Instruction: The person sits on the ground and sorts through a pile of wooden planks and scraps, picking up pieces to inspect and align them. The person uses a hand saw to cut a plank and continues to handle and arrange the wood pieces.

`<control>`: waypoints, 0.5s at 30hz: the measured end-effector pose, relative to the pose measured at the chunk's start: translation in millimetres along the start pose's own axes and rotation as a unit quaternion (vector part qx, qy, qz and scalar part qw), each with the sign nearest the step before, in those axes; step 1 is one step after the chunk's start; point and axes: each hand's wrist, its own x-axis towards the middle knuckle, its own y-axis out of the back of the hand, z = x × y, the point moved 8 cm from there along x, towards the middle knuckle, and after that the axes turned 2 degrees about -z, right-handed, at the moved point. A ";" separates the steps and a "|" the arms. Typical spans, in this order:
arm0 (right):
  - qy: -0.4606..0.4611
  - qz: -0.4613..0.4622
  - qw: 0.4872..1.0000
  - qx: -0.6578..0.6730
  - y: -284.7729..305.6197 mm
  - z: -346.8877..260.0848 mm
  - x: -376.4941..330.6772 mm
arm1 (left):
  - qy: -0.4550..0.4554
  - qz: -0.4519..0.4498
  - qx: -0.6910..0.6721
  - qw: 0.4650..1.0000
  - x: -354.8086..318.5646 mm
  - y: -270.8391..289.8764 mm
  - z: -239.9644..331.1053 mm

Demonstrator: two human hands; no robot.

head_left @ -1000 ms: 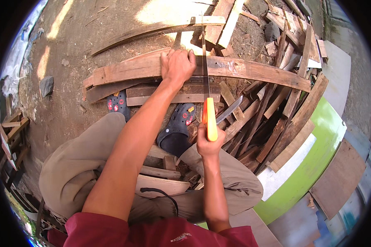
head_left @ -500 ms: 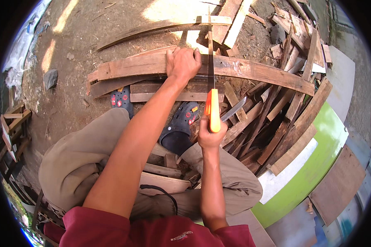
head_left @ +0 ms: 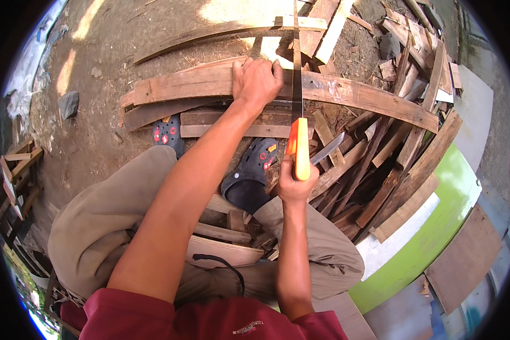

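A long brown plank (head_left: 368, 97) lies crosswise in front of me. My left hand (head_left: 257, 83) is closed over it near the middle, fingers on the far edge. Just right of that hand, the blade of a handsaw (head_left: 302, 148) crosses the plank and points away from me. My right hand (head_left: 294, 184) is wrapped around the saw's yellow and orange handle, on the near side of the plank. The blade's far end reaches the top of the picture. Shorter boards (head_left: 209, 120) lie beneath the plank, beside my dark clogs (head_left: 254, 161).
A heap of scrap wood (head_left: 374, 164) fills the right side, with a knife-like blade (head_left: 327, 148) at its near edge. Beyond it is a green panel (head_left: 419, 249). A curved board (head_left: 209, 38) lies farther off. A grey stone (head_left: 69, 105) rests on the dirt at left.
The saw has slid slightly forward, its far end now meeting the picture's top edge. The whole view has shifted a little. My left hand keeps its place on the plank.
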 end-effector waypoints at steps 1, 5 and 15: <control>-0.005 -0.002 1.000 -0.003 3.3 1.8 -9.7 | 0.003 0.005 0.004 1.000 -0.7 0.9 -1.6; 0.003 -0.028 0.997 -0.066 48.0 2.0 -117.9 | 0.023 0.005 -0.002 1.000 -6.7 -3.0 -10.5; 0.007 0.000 1.000 0.019 -6.2 -2.0 26.6 | 0.020 -0.004 0.013 1.000 5.3 -3.5 -4.4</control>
